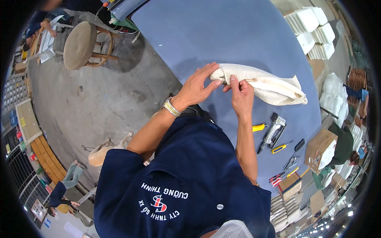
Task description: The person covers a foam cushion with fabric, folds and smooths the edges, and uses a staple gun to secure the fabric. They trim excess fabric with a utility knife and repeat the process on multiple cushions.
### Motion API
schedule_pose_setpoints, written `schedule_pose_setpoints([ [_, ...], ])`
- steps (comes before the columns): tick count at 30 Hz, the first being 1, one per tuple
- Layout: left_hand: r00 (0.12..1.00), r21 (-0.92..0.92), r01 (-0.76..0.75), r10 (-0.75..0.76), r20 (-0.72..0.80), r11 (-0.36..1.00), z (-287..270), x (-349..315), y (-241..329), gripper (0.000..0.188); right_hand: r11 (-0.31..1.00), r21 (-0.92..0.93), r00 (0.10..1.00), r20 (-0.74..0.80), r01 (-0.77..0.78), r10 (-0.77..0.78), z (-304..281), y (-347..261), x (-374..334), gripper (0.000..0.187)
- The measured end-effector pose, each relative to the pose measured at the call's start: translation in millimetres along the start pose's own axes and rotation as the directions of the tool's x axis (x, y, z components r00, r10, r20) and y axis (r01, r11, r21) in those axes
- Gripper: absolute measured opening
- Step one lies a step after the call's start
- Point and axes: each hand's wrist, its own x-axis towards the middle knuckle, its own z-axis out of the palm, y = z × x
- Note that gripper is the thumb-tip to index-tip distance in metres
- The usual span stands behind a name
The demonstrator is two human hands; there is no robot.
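Note:
A long, curved piece wrapped in cream textured fabric [254, 73] lies across the blue-topped table, with a paler strip [274, 85] showing along its open fold. At its left end my left hand [198, 84] holds the covered tip between thumb and fingers. Close beside it, my right hand [241, 95] pinches the fabric's edge with thumb and forefinger. What lies under those fingertips is hidden. Nearer to me, right of my right forearm, rest a silver and black staple gun [274, 133] and a yellow-handled tool [259, 127].
The blue table [222, 31] also bears a yellow screwdriver [281, 147], a black-handled screwdriver [299, 145] and red-handled tools [276, 179]. A round stool [79, 45] stands left, a dog [104, 152] lies behind it. White cushions [307, 23] and a cardboard box [320, 148] are at right.

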Motion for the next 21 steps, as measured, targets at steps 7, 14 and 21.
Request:
schedule_pose_setpoints([
  [7,0.964,0.147,-0.229,0.203,0.171,0.962,-28,57,-21,0.057,0.98,0.2,0.996,0.085,0.014,-0.031,10,15,42,0.038],
  [14,0.933,0.023,-0.284,0.271,0.235,0.958,-40,127,-37,0.051,0.915,0.4,0.991,0.135,-0.044,-0.012,14,10,100,0.027],
  [21,0.92,-0.03,-0.316,0.314,0.232,0.948,-22,170,-21,0.047,0.931,0.364,0.998,0.054,-0.033,0.014,-13,-6,124,0.027],
])
